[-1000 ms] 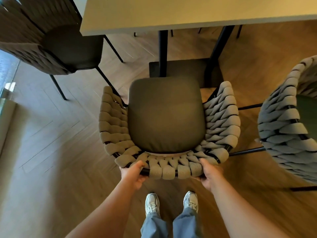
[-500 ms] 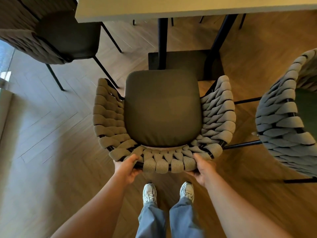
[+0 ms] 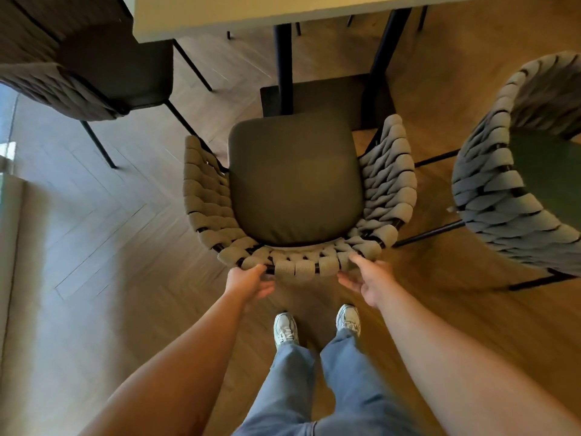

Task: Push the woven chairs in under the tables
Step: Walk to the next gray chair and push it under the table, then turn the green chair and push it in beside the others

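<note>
Looking down through the head camera, I see the woven chair point(image 3: 204, 196) standing directly in front of me, its curved back toward my feet and its open front facing the table point(image 3: 283, 11). The dark seat cushion point(image 3: 295, 180) shows in full; none of it is covered by the pale tabletop, whose edge runs across the top of the view. The cushion's far edge sits in front of the table's black legs point(image 3: 283, 67) and overlaps the dark base plate point(image 3: 330, 96) on the floor.

The left hand point(image 3: 251, 280) is at the back rim – its fingers reach the black frame bar between the woven loops, while the thumb hangs apart below, not wrapped round anything. The right hand point(image 3: 367, 278) is wide, fingers spread; only one fingertip seems to touch the weave at the rim's right corner, though the blur there makes the contact hard to judge.

A second woven chair point(image 3: 94, 73) stands to the left with its dark seat partly under the table's corner. A third one point(image 3: 490, 196), with a green seat, stands to the right, well apart from the table – its thin black legs point toward the middle chair. My pale shoes point(image 3: 284, 328) and blue jeans point(image 3: 314, 388) are just behind the chair on the herringbone wood floor point(image 3: 110, 247).
</note>
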`<move>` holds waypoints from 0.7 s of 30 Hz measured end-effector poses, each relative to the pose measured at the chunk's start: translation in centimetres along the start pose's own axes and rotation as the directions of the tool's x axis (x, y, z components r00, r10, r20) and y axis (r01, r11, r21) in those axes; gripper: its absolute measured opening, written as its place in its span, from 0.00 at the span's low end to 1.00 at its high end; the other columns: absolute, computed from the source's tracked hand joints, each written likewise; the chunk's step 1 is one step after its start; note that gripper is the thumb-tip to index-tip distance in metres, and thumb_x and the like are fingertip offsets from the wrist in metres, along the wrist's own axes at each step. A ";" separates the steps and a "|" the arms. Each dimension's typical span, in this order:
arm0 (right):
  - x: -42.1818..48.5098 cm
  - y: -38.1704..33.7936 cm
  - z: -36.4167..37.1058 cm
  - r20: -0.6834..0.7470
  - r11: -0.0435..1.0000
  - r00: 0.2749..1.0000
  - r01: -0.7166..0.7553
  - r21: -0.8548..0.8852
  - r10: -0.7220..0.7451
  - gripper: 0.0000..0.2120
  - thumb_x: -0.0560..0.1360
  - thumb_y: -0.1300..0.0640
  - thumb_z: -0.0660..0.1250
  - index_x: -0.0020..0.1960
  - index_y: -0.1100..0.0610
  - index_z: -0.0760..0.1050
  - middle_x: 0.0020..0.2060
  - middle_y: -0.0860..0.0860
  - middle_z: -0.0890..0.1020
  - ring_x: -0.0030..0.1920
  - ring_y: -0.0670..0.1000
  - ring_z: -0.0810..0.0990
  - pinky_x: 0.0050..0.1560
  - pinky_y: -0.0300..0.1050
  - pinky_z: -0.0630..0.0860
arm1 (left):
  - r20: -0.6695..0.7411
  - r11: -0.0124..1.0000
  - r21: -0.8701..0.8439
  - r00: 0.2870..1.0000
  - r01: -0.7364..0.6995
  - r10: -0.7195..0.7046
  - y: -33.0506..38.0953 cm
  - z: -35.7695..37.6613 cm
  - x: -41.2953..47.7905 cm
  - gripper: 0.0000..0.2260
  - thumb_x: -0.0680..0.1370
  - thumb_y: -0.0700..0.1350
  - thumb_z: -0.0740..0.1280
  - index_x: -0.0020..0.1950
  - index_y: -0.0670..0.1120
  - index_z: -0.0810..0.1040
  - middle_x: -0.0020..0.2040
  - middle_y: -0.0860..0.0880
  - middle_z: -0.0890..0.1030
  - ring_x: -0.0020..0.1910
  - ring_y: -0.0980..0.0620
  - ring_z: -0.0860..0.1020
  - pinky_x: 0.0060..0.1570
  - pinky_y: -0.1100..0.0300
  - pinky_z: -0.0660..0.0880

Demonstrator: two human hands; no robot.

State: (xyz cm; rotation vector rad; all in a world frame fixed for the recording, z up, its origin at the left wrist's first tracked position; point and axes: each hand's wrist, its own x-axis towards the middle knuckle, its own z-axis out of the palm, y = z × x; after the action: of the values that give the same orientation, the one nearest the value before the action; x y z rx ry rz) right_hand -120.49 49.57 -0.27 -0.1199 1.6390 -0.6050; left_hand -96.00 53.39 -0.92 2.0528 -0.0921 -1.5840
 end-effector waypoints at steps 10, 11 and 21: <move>-9.4 1.3 -4.4 0.102 0.805 0.974 0.226 -0.549 -0.204 0.17 0.81 0.58 0.66 0.69 0.59 0.73 0.56 0.57 0.83 0.47 0.55 0.86 0.47 0.49 0.85 | 0.264 0.707 0.599 0.926 -0.376 0.269 1.8 -3.6 -7.5 0.12 0.81 0.42 0.65 0.65 0.44 0.76 0.49 0.45 0.81 0.46 0.47 0.83 0.49 0.49 0.83; -9.9 1.4 -5.1 0.093 0.772 0.970 0.236 -0.590 -0.225 0.17 0.81 0.57 0.66 0.69 0.58 0.73 0.57 0.56 0.83 0.46 0.54 0.86 0.46 0.48 0.85 | 0.285 0.676 0.626 0.921 -0.389 0.266 1.9 -3.6 -7.7 0.12 0.81 0.42 0.65 0.65 0.43 0.76 0.50 0.45 0.81 0.47 0.46 0.83 0.51 0.47 0.83; -11.6 3.5 -15.9 -0.046 0.723 0.976 0.124 -0.679 -0.211 0.19 0.80 0.55 0.66 0.70 0.57 0.72 0.54 0.56 0.82 0.49 0.57 0.86 0.35 0.44 0.78 | 0.523 0.253 0.798 0.838 -0.546 0.159 2.2 4.9 -10.2 0.14 0.79 0.42 0.65 0.65 0.44 0.76 0.47 0.45 0.80 0.47 0.43 0.84 0.46 0.50 0.83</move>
State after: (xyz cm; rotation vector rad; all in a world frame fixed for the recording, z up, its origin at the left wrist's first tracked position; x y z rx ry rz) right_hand -132.66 62.41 9.10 -0.7927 1.9169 -0.1149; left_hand -103.05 53.41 8.23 2.1205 -1.9396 -1.6855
